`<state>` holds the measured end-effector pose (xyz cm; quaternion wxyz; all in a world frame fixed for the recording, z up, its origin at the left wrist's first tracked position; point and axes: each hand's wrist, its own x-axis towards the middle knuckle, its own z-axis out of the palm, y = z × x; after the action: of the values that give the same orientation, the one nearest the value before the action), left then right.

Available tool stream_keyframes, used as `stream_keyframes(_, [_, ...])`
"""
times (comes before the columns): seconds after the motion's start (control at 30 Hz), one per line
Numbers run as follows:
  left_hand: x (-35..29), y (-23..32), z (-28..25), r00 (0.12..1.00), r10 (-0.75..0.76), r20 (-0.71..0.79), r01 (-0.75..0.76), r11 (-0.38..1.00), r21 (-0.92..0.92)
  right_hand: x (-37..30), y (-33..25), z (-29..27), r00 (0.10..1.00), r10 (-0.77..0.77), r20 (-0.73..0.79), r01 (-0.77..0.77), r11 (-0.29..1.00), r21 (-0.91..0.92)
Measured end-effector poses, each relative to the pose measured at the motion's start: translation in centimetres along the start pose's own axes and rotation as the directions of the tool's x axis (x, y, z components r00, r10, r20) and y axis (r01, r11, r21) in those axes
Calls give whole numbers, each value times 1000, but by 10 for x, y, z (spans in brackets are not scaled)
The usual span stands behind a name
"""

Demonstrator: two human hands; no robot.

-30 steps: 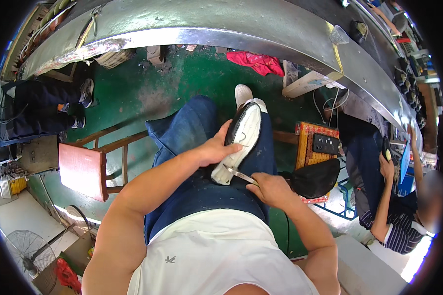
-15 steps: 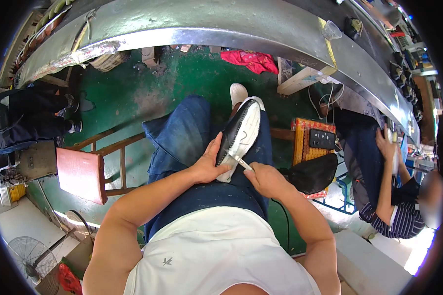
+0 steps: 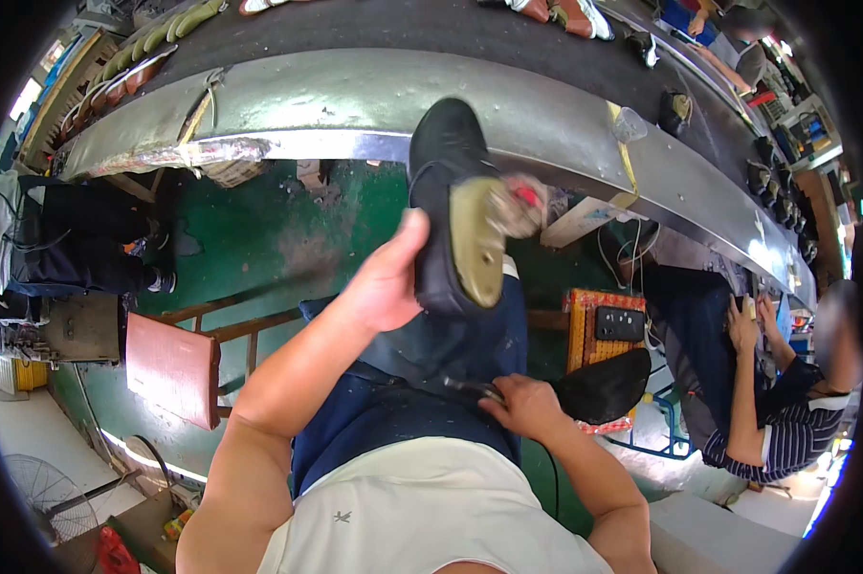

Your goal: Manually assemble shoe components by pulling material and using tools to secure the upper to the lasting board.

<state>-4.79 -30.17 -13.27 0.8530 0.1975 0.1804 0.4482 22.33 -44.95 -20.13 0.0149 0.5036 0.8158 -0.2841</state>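
My left hand (image 3: 388,277) grips a black shoe (image 3: 433,225) held up over my thighs, its toe pointing away from me. The thumb lies along the shoe's left side, and the fingers are hidden under it. An olive-green last (image 3: 474,244) with a small hole fills the shoe's opening. My right hand (image 3: 529,406) is closed around a slim pen-like tool (image 3: 465,386), low over my lap, apart from the shoe. Motion blurs the tool. Right of the last is a blurred pinkish, red-spotted shape (image 3: 520,204) that I cannot make out.
A long metal-edged bench (image 3: 336,96) crosses in front, bearing several shoes. At left stands a reddish-brown stool (image 3: 173,368). On my right, a black phone (image 3: 620,323) lies on an orange beaded seat, beside a black pad (image 3: 604,387). A co-worker in a striped shirt (image 3: 795,430) sits further right.
The shoe has turned from sole-up to show the last, and my left hand has raised it forward to the bench edge. My right hand has drawn the tool off the sole and down.
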Motion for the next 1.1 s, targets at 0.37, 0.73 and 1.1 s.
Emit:
stream_keyframes(0.37, [44, 18, 1, 1000, -22, 7, 23, 984, -176, 57, -5, -86, 822, -214, -528, 279, 959, 45])
stream_keyframes(0.73, [146, 73, 0, 997, -73, -8, 73, 995, -67, 183, 36, -209, 649, -299, -700, 361, 930, -62])
stream_keyframes(1.1, [394, 175, 13, 855, 397, -335, 69, 552, 831, 253, 139, -221, 614, -175, -770, 3, 976, -220])
